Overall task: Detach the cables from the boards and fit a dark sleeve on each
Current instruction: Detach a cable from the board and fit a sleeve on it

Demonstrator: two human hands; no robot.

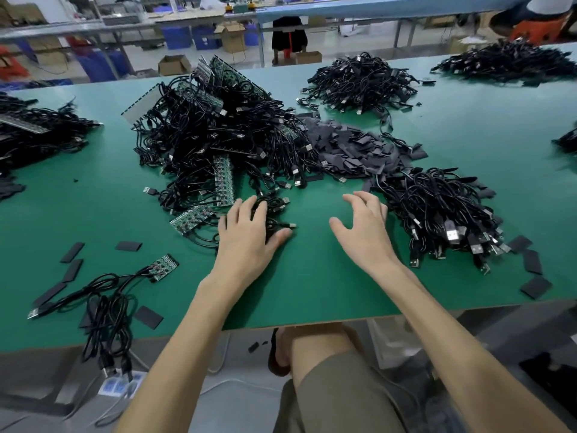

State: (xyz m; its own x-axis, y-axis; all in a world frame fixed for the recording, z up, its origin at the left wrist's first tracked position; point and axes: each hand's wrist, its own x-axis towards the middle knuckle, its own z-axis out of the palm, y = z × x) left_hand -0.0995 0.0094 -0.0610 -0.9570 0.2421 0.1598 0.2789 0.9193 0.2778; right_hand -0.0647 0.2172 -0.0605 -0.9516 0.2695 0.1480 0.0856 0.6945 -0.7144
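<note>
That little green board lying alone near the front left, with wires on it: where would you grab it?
Pinch the small green board by its long edges from its free right end: it lies flat and its black cables all leave leftward.

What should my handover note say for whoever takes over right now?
Hands: the left hand lies over a coiled cable at the near edge of the board pile; grip unclear. The right hand is open and empty, beside the loose cable pile.
The sleeve heap sits between the two piles.
Done: cables in the loose cable pile look off their boards.
Left: the board pile, plus a small board with cables at near left.
</note>
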